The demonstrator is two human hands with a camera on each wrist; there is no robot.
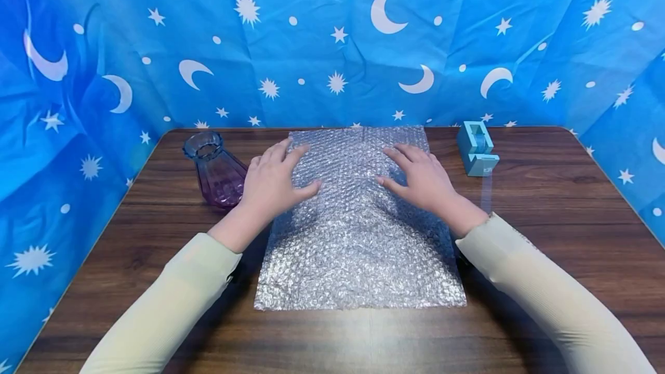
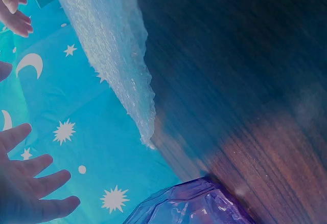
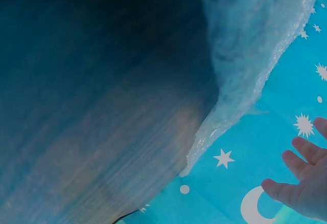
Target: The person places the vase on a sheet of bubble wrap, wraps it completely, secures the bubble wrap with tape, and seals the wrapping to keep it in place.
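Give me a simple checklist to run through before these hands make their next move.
1. Bubble wrap spread out on the table: ok.
2. Left hand and right hand holding nothing: ok.
3. Vase on the wrap: not ok, it is off to the left.
4. Tape strip pulled out of the dispenser: ok.
5. Wrap free of small tears: cannot tell, glare and hands hide parts.

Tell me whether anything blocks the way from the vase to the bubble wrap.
Nothing visible stands between the vase and the bubble wrap except the left hand, which spans that gap in the head view and hides part of it.
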